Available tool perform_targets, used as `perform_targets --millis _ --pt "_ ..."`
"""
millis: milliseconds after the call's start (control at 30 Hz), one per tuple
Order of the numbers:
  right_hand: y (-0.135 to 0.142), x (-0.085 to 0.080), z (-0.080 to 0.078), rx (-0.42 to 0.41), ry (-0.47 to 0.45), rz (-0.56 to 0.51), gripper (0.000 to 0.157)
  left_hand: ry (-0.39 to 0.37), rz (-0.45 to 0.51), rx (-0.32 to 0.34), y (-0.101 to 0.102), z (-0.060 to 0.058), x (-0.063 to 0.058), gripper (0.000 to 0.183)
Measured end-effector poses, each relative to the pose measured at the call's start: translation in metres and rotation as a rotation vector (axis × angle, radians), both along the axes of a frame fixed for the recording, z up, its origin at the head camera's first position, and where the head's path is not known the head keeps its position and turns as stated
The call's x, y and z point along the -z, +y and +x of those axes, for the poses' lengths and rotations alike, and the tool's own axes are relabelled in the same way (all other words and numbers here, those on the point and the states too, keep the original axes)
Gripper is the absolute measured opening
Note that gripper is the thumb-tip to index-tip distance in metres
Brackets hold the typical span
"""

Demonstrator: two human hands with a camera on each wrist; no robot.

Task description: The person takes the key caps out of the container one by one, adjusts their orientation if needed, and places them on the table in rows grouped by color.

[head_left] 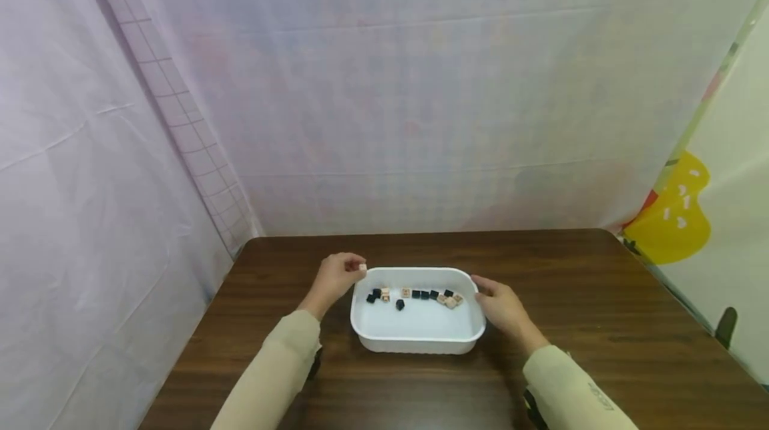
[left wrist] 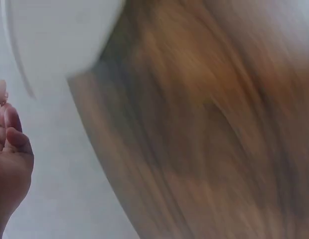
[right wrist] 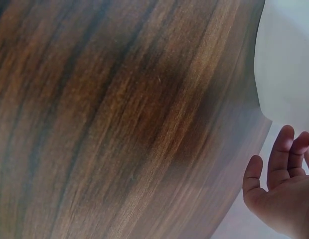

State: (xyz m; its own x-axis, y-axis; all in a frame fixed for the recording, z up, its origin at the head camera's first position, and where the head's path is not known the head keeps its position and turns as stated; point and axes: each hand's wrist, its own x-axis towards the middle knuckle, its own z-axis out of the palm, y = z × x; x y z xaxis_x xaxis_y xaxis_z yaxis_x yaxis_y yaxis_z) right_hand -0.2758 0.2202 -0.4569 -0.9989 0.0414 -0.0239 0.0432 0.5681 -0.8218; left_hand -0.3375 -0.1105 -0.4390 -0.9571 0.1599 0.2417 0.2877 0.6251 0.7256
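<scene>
A white plastic basin [head_left: 414, 338] stands on the brown wooden table, with several small square pieces resembling keycaps inside, some black [head_left: 400, 305] and some pale beige [head_left: 450, 302]. My left hand [head_left: 333, 278] is at the basin's far left corner. Between its thumb and forefinger it pinches a small pale square piece [head_left: 363, 267] beside the rim. At the opposite end, my right hand [head_left: 504, 306] holds the basin's right rim, thumb over the edge. In the right wrist view its bent fingers [right wrist: 280, 154] are close to the white wall.
The dark brown wooden table [head_left: 589, 283] reaches back to a pale hanging sheet [head_left: 414, 116]. Another white sheet [head_left: 78, 216] hangs at the left. On the right is a pale sheet with a yellow printed shape [head_left: 679, 216].
</scene>
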Motion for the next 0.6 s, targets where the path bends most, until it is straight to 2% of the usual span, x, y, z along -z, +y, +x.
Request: perform_targets --millis 100,267,500,600 --pt "0.000 0.000 0.000 -0.003 -0.007 0.007 0.044 -0.035 -0.010 -0.026 -0.016 -0.001 0.008 0.019" --pt "0.000 0.000 0.000 -0.007 -0.009 0.004 0.044 -0.017 -0.062 -0.011 -0.034 0.001 0.020 0.016" --pt "-0.001 0.000 0.001 -0.003 -0.018 -0.012 0.045 -0.072 -0.142 0.019 -0.045 0.003 0.033 0.011" --pt "-0.001 0.000 0.002 0.001 -0.032 -0.014 0.045 -0.071 -0.156 0.041 -0.046 0.003 0.038 0.009"
